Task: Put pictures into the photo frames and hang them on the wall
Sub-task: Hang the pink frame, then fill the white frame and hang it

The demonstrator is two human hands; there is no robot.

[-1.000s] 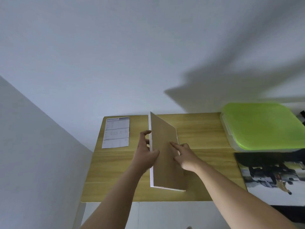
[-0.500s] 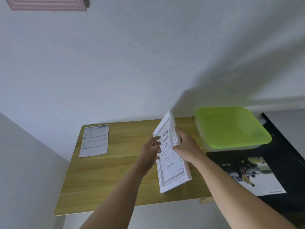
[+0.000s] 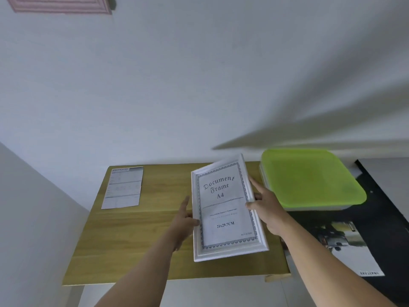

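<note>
The white photo frame (image 3: 225,207) sits a little right of centre in the lower half of the view, held front side up over the wooden table (image 3: 137,235), its lower edge close to or resting on the tabletop; which of the two cannot be told. Behind its glass is the printed insert reading "Document Frame A4". It is gripped by its two long sides, probably so the face stays readable and free of fingerprints while it is checked. The left hand (image 3: 184,222) is at the frame's left edge near mid-height, fingers tucked behind and the thumb just at the rim, supporting from below rather than squeezing. The right hand (image 3: 269,207) closes on the right edge a bit higher up, thumb across the front moulding and the other fingers behind, a firm pinch on the frame. So the frame lies between the hands, its upper and lower ends extending past both grips. At centre left a specification sheet (image 3: 124,187) lies flat on the table; at centre right stands a green-lidded box (image 3: 309,178), with a dark poster (image 3: 345,244) below it. A pink frame (image 3: 59,5) already hangs on the wall (image 3: 199,74) in the upper left corner.
</note>
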